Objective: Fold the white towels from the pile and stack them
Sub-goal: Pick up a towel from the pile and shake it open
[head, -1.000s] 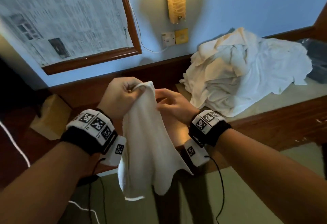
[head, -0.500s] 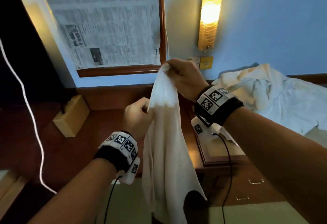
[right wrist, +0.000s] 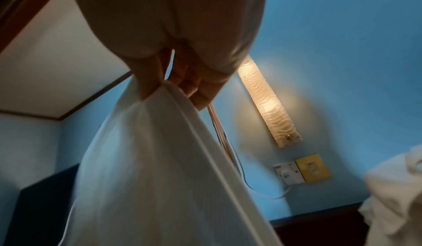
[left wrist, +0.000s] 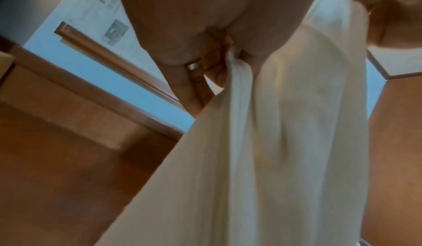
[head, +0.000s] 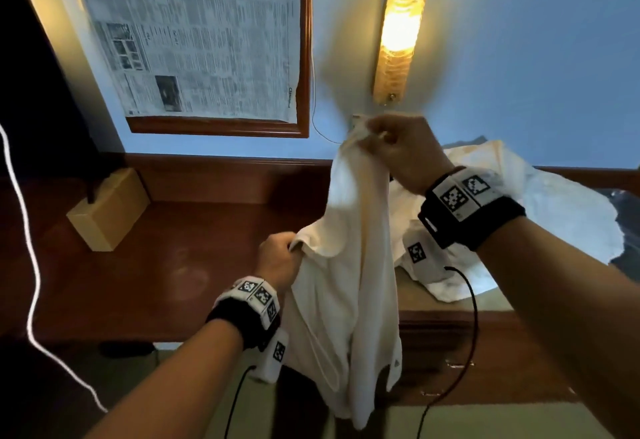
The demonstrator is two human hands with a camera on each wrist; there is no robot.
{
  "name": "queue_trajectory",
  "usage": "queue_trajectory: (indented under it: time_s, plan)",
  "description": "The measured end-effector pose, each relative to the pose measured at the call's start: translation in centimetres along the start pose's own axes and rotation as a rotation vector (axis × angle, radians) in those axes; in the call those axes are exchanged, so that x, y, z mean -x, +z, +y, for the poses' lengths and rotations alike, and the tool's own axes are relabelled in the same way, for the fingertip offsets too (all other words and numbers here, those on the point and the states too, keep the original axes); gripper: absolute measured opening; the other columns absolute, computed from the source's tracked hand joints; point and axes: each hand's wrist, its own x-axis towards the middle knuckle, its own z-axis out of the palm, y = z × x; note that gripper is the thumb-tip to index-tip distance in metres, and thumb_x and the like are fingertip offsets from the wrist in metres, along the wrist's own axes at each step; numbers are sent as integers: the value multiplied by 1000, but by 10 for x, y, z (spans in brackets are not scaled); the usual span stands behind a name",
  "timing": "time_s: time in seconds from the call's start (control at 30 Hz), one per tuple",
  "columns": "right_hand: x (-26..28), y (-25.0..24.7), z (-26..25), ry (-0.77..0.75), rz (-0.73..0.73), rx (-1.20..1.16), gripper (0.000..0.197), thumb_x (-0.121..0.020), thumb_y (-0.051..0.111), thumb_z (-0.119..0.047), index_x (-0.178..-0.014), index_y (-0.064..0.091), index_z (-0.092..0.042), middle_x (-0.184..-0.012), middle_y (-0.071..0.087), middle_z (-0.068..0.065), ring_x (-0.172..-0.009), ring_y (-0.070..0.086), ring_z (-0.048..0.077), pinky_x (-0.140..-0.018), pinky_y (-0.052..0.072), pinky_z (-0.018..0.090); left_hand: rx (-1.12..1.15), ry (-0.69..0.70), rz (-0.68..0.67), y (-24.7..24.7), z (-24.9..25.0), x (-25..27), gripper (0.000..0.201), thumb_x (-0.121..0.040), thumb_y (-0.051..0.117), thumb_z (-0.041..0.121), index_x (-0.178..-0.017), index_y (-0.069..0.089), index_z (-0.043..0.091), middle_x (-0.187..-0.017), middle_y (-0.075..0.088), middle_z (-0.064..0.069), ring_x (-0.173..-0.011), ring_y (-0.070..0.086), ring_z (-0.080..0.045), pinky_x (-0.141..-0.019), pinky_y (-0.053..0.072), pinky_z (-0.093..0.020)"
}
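Lit wall lamp, cardboard box, framed newspaper.

Looks like a hotel or guest room; blue walls trimmed with dark wood; long frosted wall lamp glowing amber above a socket and yellow switch plate; wood-framed panel papered over with newspaper; built-in wooden desk with a small box on it; heap of white towels on the side unit, hinting at housekeeping; drawer handle below.
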Motion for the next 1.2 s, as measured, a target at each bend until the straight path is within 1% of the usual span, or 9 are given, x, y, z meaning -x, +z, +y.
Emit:
queue_trajectory:
  time_s: [0.13, 0.2, 0.33, 0.53, 0.63, 0.8, 0.97, 1.07, 1.2]
  plan:
    - [44, 21, 28, 4, -580, 260, 11, -84, 75, -11, -94, 76, -15, -114, 66, 1, -85, 54, -6, -81, 39, 8, -172, 47, -64, 3, 43, -15, 33, -68, 46, 37, -64, 58, 7, -65, 63, -9, -77, 62, -38, -63, 45, -40]
    - [65, 40, 42, -40, -689, 355, 15, -81, 74, -8, -96, 76, -11, -118, 65, 5, -98, 59, 9, -91, 44, 19, -201, 95, -63, 4, 63, -15, 34, -68, 49, 42, -67, 63, 10, -62, 63, -3, -74, 63, -34, -62, 48, -40]
    - [70, 52, 50, -57, -579, 362, 15, -80, 67, -5, -93, 75, -4, -98, 69, 14, -94, 64, 32, -85, 50, 43, -151, 165, 98, -1, 81, 2, 28, -76, 59, 50, -70, 65, 24, -66, 65, 9, -71, 63, -20, -60, 48, -33]
    - [32, 36, 20, -39, -292, 201, 24, -86, 65, -5, -66, 55, -13, -67, 47, -7, -74, 47, 20, -60, 31, 14, -313, -24, 295, 5, 36, 53, 11, -88, 60, 32, -89, 56, 22, -88, 51, 4, -79, 54, -27, -65, 41, -33]
    - [7, 32, 14, 24, -191, 157, 24, -87, 67, -13, -69, 51, -12, -74, 51, 2, -75, 48, 20, -65, 33, 24, -312, -183, 284, 13, -2, 76, 5, -85, 58, 18, -89, 56, 16, -90, 53, -3, -81, 55, -32, -66, 41, -34]
    - [-20, 30, 7, 103, -111, 55, 12, -82, 67, -13, -78, 57, -19, -80, 58, 4, -75, 53, 19, -71, 43, 30, -189, -372, 127, 17, -44, 99, 14, -82, 55, 27, -82, 63, 16, -80, 67, -1, -79, 62, -28, -69, 53, -37]
    - [-22, 34, 30, 202, -51, -120, 13, -66, 66, -19, -58, 63, -30, -66, 58, -22, -76, 56, 12, -74, 43, 35, 56, -293, 306, -9, -64, 89, 19, -77, 55, 48, -86, 62, 33, -88, 68, 7, -90, 66, -24, -79, 54, -37]
    - [-16, 42, 29, 211, -82, -34, 28, -71, 72, -12, -54, 60, -31, -71, 57, -25, -83, 57, 10, -84, 44, 31, 90, -232, 109, -5, -55, 72, 73, -65, 69, 70, -122, 59, 25, -109, 64, 7, -103, 61, -16, -89, 51, -35]
    - [-17, 59, -2, 128, -162, 68, 48, -81, 69, -6, -53, 60, -44, -70, 55, -20, -73, 51, -1, -72, 37, 15, 33, -213, -105, 33, -53, 50, 86, -65, 79, 62, -137, 47, 26, -130, 58, 7, -119, 57, -17, -99, 49, -38]
